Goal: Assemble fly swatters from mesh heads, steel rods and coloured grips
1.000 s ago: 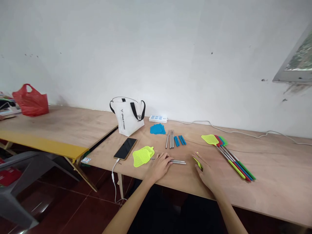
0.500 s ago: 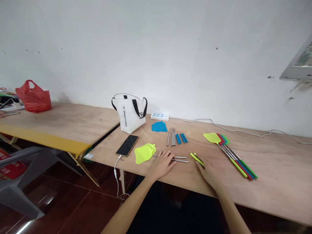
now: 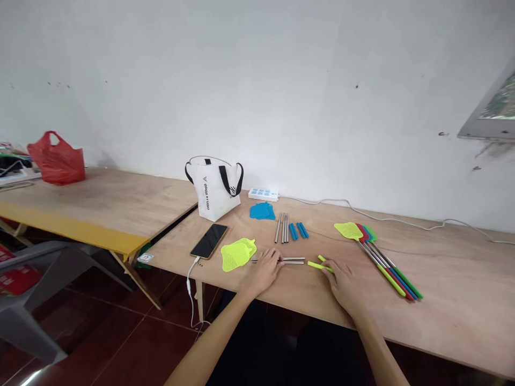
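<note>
My left hand (image 3: pixel 265 271) rests with curled fingers on two thin metal rods (image 3: pixel 292 260) near the front edge of the plywood table (image 3: pixel 442 311). Just left of it lie yellow-green mesh swatter heads (image 3: pixel 238 253). My right hand (image 3: pixel 341 279) pinches a yellow-green handle sleeve (image 3: pixel 319 265) pointing left toward the rods' free end; a second sleeve (image 3: pixel 322 258) lies beside it.
Behind lie blue swatter heads (image 3: pixel 262 212), more metal rods (image 3: pixel 282 228) and blue sleeves (image 3: pixel 298 231). Assembled swatters (image 3: pixel 382 260) lie at the right. A phone (image 3: pixel 209 240) on a cable, a white tote bag (image 3: pixel 215 188), a power strip (image 3: pixel 263 193) and a red bag (image 3: pixel 58 159) are to the left.
My right hand picked the yellow-green sleeve off the table and turned it to point left toward the rods. My left hand stayed on the rods.
</note>
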`<state>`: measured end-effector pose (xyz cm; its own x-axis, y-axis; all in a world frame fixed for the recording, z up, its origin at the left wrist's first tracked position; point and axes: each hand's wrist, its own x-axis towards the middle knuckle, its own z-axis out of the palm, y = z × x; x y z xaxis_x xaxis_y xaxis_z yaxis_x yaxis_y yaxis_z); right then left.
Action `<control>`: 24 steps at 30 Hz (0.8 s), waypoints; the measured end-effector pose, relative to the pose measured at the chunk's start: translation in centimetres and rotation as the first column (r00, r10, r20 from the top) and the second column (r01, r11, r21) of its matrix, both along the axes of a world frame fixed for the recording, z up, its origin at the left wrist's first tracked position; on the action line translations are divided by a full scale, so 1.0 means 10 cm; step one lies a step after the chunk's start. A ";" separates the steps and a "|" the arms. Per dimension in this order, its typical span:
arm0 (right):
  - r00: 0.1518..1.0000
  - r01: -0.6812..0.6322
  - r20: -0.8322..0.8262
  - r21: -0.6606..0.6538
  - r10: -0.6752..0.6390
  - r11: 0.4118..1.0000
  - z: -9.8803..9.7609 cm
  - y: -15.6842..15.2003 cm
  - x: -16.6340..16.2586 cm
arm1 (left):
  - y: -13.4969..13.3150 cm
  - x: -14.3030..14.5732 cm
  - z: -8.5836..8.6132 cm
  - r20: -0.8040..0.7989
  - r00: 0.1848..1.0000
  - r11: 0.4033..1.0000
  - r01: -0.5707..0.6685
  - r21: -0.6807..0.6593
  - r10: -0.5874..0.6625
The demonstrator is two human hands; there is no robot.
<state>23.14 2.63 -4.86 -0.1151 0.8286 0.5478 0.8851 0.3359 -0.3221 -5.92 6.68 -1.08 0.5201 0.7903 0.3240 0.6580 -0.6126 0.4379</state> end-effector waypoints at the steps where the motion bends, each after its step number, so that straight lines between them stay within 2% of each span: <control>1: 1.000 -0.002 0.020 0.015 0.002 1.000 0.01 0.00 -0.02 | 0.01 0.00 -0.02 0.008 1.000 1.000 -0.002 -0.005 0.002; 7: 0.996 -0.038 0.088 0.059 0.032 0.998 0.00 -0.01 -0.06 | 0.05 0.01 -0.08 -0.003 1.000 0.999 0.030 0.018 -0.030; 14: 0.991 -0.033 0.130 0.115 0.018 0.993 0.04 -0.04 -0.13 | 0.01 0.01 -0.03 0.010 0.997 0.997 0.076 0.024 -0.076; 18: 0.982 -0.130 0.146 0.092 0.115 0.987 0.13 -0.07 -0.27 | -0.02 0.01 0.00 0.061 0.988 0.989 0.143 0.019 -0.144; 21: 0.976 -0.181 0.135 0.072 0.170 0.981 0.19 -0.09 -0.36 | -0.04 0.01 0.02 0.151 0.969 0.979 0.202 -0.039 -0.194; 24: 0.974 -0.200 0.122 0.062 0.191 0.978 0.22 -0.11 -0.40 | -0.06 0.01 0.05 0.176 0.959 0.966 0.241 -0.088 -0.224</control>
